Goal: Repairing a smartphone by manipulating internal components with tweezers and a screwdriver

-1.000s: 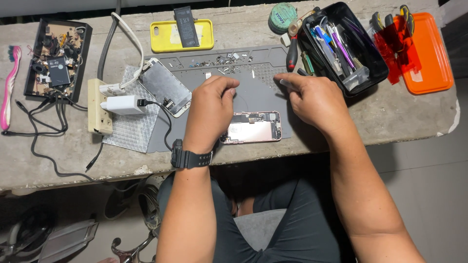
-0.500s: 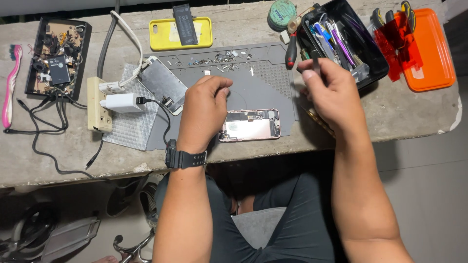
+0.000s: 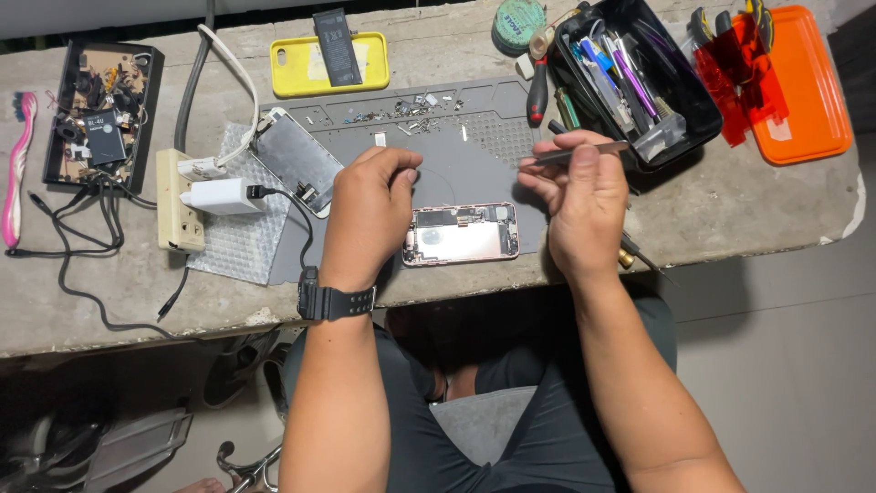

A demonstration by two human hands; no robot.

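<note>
My right hand (image 3: 584, 205) has lifted off the grey repair mat (image 3: 474, 151) and come back from the black tool tray (image 3: 639, 82) at two o'clock, its fingers now pinching slim metal tweezers (image 3: 570, 153). My left hand (image 3: 370, 215) has stayed curled, fingertips pressed together over the mat; whether they hold a part I cannot tell. The opened pink-gold phone body (image 3: 461, 235) lies between both hands, ready for picking work

Yellow phone case (image 3: 297, 66) at bench (image 3: 109, 283) back edge, black battery (image 3: 330, 35) on it. Orange tray (image 3: 808, 87) far right. Black parts box (image 3: 96, 114) far left, pink toothbrush (image 3: 16, 173) beside it. Beige power strip (image 3: 175, 219) carries white charger (image 3: 219, 195), next to bubble wrap (image 3: 233, 242).
</note>
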